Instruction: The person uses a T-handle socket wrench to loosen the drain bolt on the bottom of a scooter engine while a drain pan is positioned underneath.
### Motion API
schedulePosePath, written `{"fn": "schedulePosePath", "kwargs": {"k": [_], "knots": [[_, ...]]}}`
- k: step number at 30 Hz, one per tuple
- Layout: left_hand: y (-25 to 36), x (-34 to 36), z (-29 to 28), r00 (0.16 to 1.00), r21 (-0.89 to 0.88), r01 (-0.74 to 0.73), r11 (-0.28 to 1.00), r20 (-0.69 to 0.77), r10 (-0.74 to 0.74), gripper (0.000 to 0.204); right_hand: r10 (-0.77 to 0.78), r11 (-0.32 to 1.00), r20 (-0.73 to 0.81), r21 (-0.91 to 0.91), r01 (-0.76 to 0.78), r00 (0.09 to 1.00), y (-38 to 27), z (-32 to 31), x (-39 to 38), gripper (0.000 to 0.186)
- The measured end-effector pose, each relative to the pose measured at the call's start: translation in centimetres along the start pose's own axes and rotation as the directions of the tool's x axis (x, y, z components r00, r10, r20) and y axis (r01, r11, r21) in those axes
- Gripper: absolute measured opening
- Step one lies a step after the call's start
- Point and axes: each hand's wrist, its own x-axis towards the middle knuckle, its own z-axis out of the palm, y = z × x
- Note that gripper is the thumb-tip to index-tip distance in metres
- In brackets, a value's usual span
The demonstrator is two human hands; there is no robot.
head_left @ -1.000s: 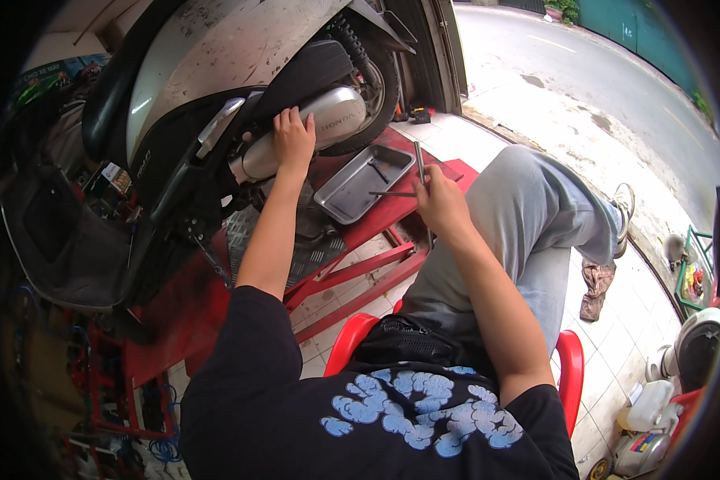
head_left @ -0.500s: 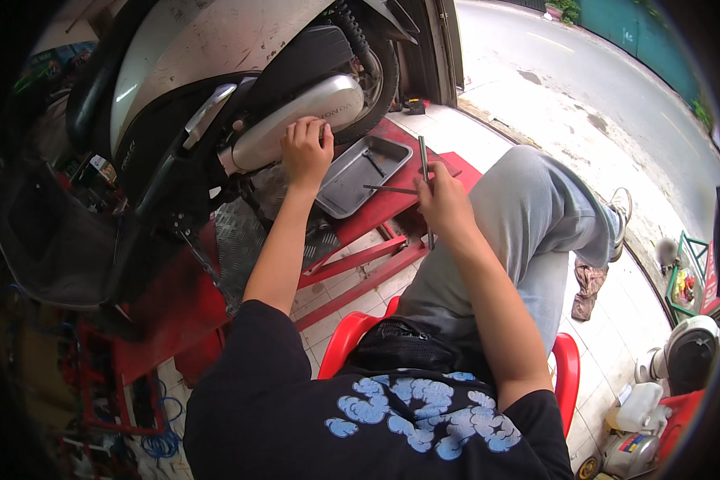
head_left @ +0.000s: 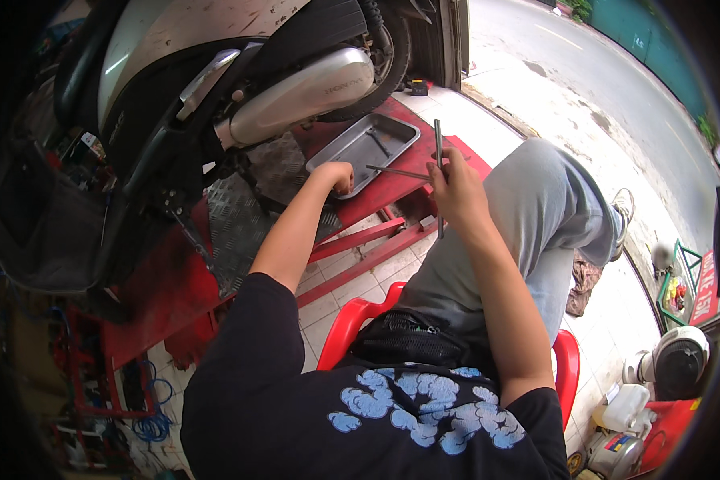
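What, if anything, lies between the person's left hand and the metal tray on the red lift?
Nothing visible does. The left hand sits at the near edge of the metal tray, with no object between them. The right hand, holding thin metal rods, is off to the side, clear of that gap.

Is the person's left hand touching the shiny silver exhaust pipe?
No, the left hand rests at the edge of the metal tray, below the silver exhaust and apart from it.
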Motion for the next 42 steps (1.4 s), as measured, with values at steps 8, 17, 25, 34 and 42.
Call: {"fn": "schedulePosePath", "kwargs": {"k": [8, 17, 25, 34, 42], "knots": [[-1.2, 0.9, 0.9, 0.955, -0.103, -0.090, 0.991, -0.290, 0.057, 0.022, 0.001, 1.000, 0.008, -0.002, -0.001, 1.000, 0.0, 0.1, 0.2, 0.029], [0.9, 2.5, 2.4, 0.847, -0.267, -0.334, 0.904, -0.506, 0.164, 0.031, 0.087, 0.979, -0.093, 0.195, -0.067, 0.992, -0.3, 0.1, 0.2, 0.025], [1.6, 3.5, 2.7, 0.779, -0.223, -0.344, 0.912, -0.610, 0.145, 0.026, 0.104, 0.964, -0.248, 0.264, -0.036, 0.963, -0.5, -0.3, 0.2, 0.023], [-0.2, 5.2, 2.0, 0.600, -0.401, -0.400, 0.824, -0.794, -0.095, 0.021, 0.087, 0.966, -0.247, 0.259, -0.021, 0.965, 0.5, 0.2, 0.5, 0.025], [4.4, 4.5, -4.1, 0.847, -0.730, -0.530, -0.431, -0.434, -0.307, 0.010, 0.138, 0.951, -0.243, 0.304, -0.060, 0.960, -0.3, -0.6, 0.3, 0.025]]}}
